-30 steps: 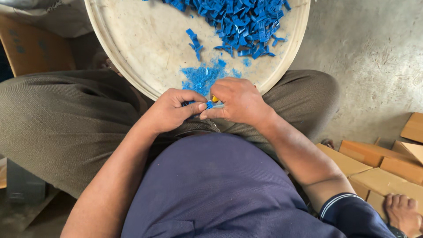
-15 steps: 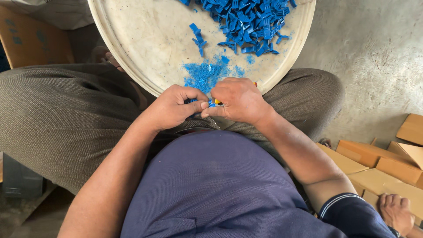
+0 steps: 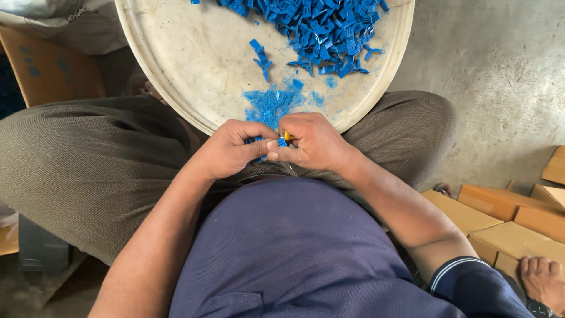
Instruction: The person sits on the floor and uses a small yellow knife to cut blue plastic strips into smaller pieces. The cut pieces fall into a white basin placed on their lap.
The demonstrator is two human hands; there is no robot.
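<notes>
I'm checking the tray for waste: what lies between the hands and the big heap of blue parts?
In the head view, blue shavings and a few stray blue pieces lie on the pale round tray between them.

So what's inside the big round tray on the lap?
The tray holds a heap of small blue plastic pieces, a few loose ones and blue shavings near its front rim. Its far part is cut off by the frame, so anything there is unseen.

Navy shirt (image 3: 294, 253), olive-brown trousers (image 3: 88, 171)
</notes>
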